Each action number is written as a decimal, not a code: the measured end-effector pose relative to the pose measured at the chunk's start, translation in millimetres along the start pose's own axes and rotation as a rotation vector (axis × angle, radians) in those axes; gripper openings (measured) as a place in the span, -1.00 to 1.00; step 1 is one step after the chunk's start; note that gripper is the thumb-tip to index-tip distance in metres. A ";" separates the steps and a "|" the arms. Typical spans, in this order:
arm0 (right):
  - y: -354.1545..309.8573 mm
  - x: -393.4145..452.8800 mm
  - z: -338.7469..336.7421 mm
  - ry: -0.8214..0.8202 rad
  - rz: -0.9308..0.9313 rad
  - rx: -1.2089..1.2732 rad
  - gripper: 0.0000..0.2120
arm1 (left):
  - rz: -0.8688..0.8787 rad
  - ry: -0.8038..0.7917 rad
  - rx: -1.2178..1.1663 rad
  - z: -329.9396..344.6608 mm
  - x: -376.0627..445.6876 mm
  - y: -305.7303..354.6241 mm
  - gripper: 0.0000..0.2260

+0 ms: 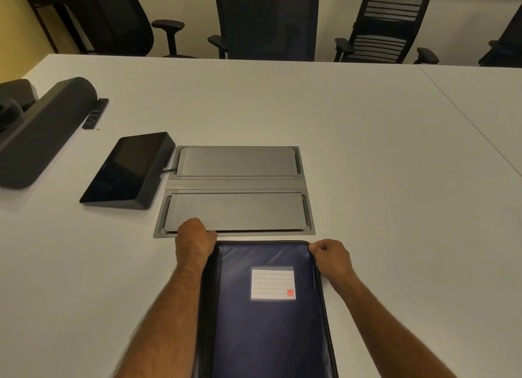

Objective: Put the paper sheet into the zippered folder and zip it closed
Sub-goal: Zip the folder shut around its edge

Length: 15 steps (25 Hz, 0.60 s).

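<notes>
A dark blue zippered folder (265, 321) lies flat and closed on the white table (367, 151) in front of me, with a white lined label on its cover. My left hand (195, 239) is fisted at the folder's far left corner, gripping its black spine edge. My right hand (330, 254) pinches the folder's far right corner at the zipper line; the zipper pull itself is hidden by the fingers. No paper sheet is visible.
A grey recessed cable hatch (237, 191) with two flaps sits just beyond the folder. A black touch console (130, 171) stands left of it, a dark soundbar (42, 129) and remote (95, 113) farther left. Office chairs (268, 21) line the far edge.
</notes>
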State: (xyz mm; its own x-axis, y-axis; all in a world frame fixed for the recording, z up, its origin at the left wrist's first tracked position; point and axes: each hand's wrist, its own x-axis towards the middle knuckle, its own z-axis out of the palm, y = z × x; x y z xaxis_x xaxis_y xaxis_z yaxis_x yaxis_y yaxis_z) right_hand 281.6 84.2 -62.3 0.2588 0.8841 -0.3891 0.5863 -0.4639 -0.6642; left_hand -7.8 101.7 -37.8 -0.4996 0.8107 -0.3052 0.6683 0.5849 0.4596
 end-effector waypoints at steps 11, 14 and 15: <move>-3.0 -5.4 -2.3 0.066 -0.059 -0.032 -0.81 | 0.008 0.036 -0.157 -10.7 -12.6 -24.0 -0.79; -6.5 -10.0 -5.3 0.060 -0.080 -0.083 -0.85 | 0.185 0.057 -0.090 -9.1 -30.8 -38.7 -0.74; -7.8 -14.2 -6.4 0.058 -0.085 -0.098 -0.84 | 0.278 0.078 0.003 -7.3 -37.6 -43.2 -0.67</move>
State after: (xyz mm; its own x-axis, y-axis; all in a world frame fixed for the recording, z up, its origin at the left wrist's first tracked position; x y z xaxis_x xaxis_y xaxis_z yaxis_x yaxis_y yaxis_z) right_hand 278.2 75.6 -47.6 0.2471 0.9231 -0.2945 0.6797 -0.3818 -0.6263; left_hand -21.9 45.7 -40.1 -0.3380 0.9355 -0.1030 0.7872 0.3410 0.5138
